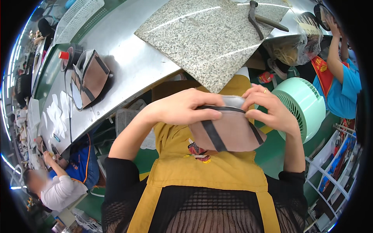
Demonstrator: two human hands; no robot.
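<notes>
From my end, the mauve-brown pouch [231,132] sits near the centre toward four o'clock, held up over the yellow apron [206,173] rather than on the bench [128,46]. My left hand [186,106] is closed to a pinch on its dark-trimmed rim, thumb outside, fingers over the top; my right hand [268,106] is pinched narrow at the rim's other end, beside the grey lining [232,101]. I'd keep both grips light and level, work the trim along between thumb and fingertips, and avoid creasing the panel below. The granite slab [206,35] at twelve o'clock would give firmer backing if the edge needs pressing flat.
</notes>
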